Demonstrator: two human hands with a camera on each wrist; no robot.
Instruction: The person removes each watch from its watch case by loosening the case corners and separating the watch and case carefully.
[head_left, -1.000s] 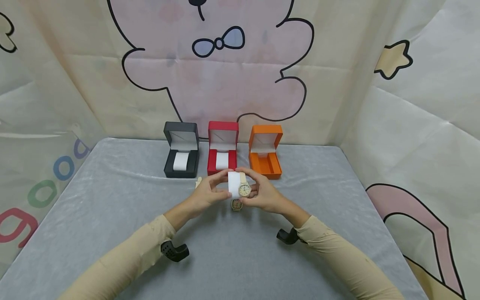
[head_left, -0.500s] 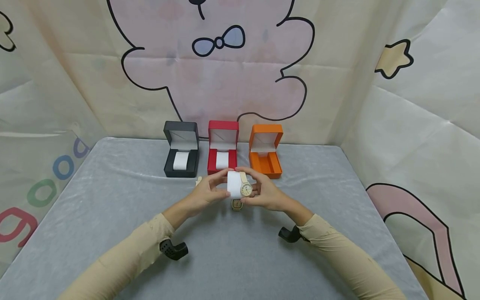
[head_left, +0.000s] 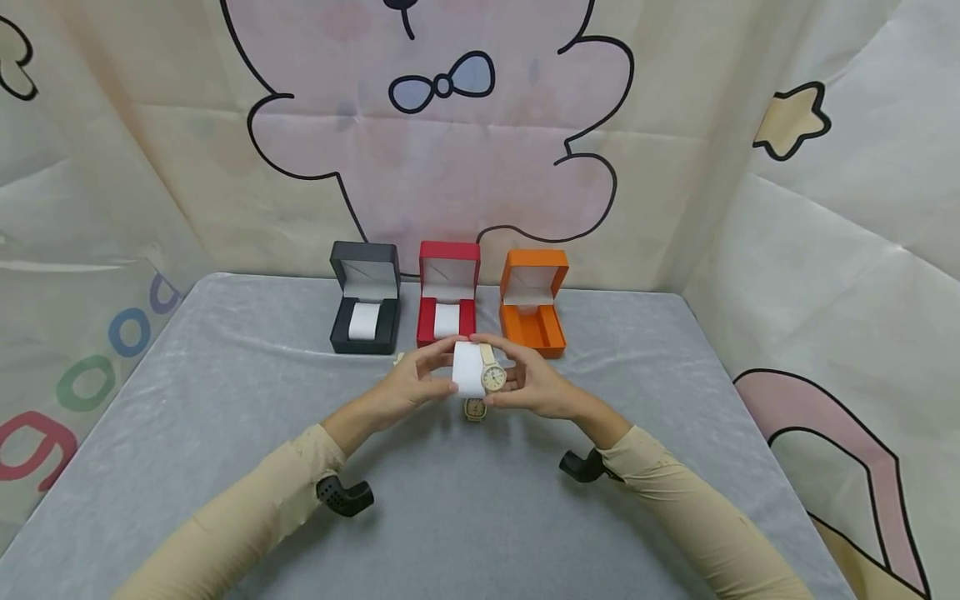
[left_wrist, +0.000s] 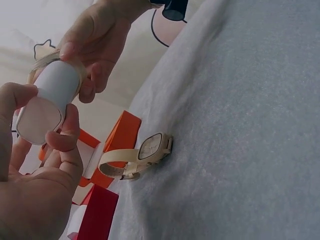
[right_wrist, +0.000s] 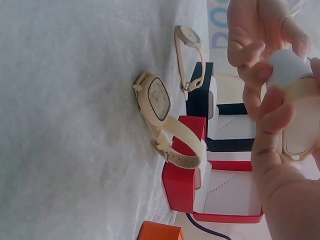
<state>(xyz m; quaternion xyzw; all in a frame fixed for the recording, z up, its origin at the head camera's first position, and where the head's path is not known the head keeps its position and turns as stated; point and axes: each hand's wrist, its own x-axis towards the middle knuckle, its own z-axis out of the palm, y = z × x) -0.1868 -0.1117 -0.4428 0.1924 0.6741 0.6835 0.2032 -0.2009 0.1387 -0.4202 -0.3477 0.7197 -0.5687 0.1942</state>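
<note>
My left hand grips the left end of a white watch cushion, raised in front of the boxes. A round-faced cream watch has its strap around the cushion's right end. My right hand holds that watch and the cushion end between thumb and fingers. Below the hands, a square-faced cream watch stands on its looped strap on the table. Behind my left hand another cream watch lies on the cloth; the head view shows only a bit of it.
Three lidded boxes stand raised-lid at the back: dark grey, red and orange. The grey and red ones hold white cushions; the orange compartment has none. Grey cloth covers the table, with printed curtains behind and beside it.
The watch has shifted slightly right along the cushion, baring a little more white. My hands have drawn marginally apart; both keep their hold.
</note>
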